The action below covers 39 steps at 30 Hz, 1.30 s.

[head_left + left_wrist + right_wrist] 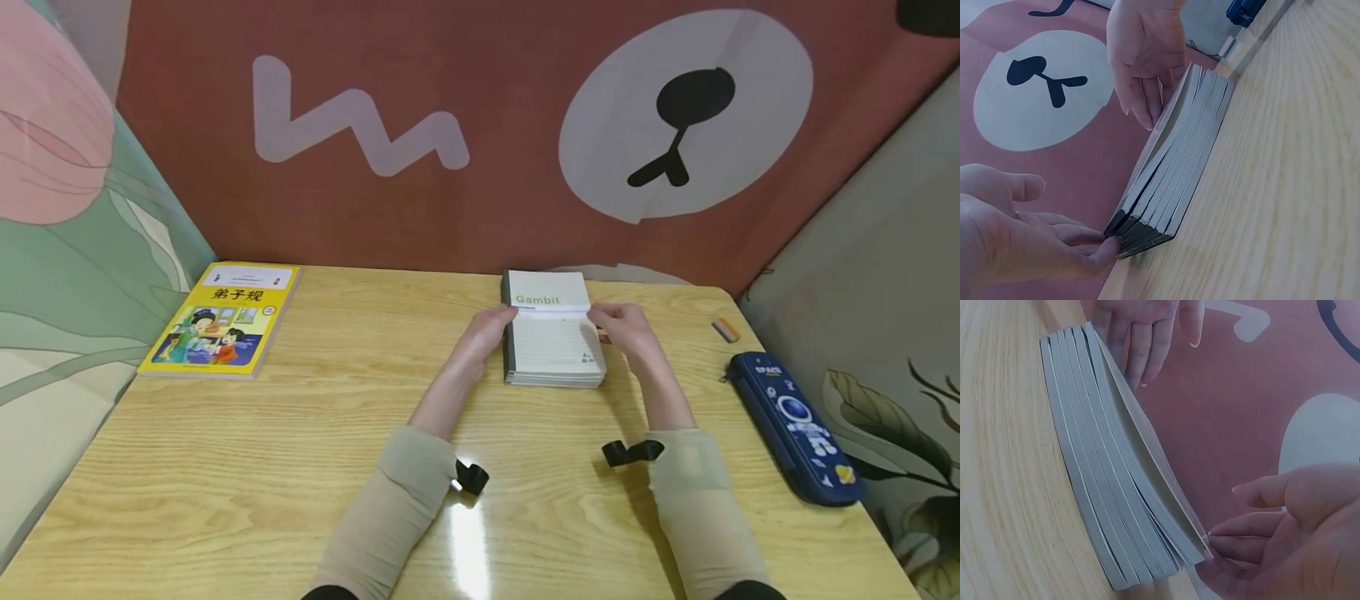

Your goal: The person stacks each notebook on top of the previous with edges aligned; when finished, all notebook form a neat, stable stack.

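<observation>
A stack of several notebooks (555, 342) lies on the wooden table, its top cover pale and printed "Gambit", with dark spines on the left. At the spine side my left hand (483, 333) touches the stack, fingertips against its edge in the left wrist view (1041, 237). My right hand (626, 329) is at the opposite side, and its fingertips meet a corner of the top notebook in the right wrist view (1291, 531). That top notebook's cover bows up slightly from the pages below. Both hands have relaxed fingers, partly hidden by the stack in the head view.
A yellow book (217, 321) lies at the far left of the table. On the right are a dark blue pencil case (795, 429) and a small striped eraser (725, 330). A reddish-brown patterned wall (510, 217) borders the table's back edge.
</observation>
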Tool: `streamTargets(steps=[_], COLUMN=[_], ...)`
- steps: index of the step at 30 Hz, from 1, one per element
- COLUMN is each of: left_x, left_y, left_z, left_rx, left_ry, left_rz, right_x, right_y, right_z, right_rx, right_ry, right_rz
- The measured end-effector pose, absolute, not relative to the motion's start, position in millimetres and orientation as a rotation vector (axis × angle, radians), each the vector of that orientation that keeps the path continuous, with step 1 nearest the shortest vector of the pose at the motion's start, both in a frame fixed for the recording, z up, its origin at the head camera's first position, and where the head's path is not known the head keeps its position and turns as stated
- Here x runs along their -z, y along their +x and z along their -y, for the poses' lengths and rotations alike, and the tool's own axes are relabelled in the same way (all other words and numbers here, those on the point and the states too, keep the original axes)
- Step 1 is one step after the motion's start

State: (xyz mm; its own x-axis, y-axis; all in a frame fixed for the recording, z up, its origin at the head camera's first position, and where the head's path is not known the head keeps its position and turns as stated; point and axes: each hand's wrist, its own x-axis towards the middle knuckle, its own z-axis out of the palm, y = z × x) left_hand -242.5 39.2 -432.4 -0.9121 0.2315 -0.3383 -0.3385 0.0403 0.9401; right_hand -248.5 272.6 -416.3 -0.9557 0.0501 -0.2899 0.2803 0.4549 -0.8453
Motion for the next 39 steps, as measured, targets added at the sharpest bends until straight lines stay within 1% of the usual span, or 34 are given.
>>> streamTargets(steps=[22, 34, 39], left_x=[429.2, 429.3, 424.4], left_y=[-243.1, -242.6, -244.5], left_z=[-37.2, -35.3, -31.3], left_rx=[-1.891, -1.958, -1.985], left_ry=[-0.117, -0.094, -0.105], left_rz=[-1.936, -1.911, -1.909], right_x=[418.2, 418.9, 417.7], right_y=[-249.3, -245.4, -247.1], right_z=[-273.0, -272.2, -277.2], right_rx=[1.468, 1.5, 1.488], right_ry=[0.283, 0.237, 0.173], right_rz=[-2.497, -2.514, -2.515])
